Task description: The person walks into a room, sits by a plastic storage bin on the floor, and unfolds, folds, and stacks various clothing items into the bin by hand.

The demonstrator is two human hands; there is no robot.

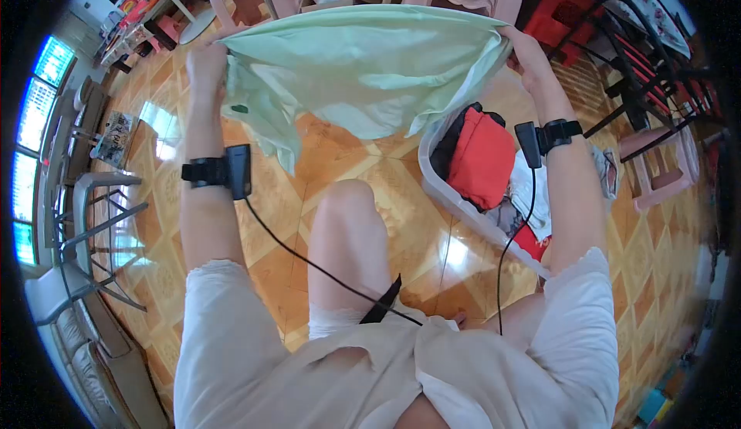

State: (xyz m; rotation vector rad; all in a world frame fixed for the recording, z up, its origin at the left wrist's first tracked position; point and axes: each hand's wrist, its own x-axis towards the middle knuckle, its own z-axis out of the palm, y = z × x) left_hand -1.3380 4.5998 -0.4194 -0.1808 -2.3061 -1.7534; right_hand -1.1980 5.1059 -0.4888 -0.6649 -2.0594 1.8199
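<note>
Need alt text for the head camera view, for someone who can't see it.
Left hand and right hand hold a pale green cloth stretched between them above a shiny tiled floor. To the right, a pale bin holds folded red cloth and other fabrics.
</note>
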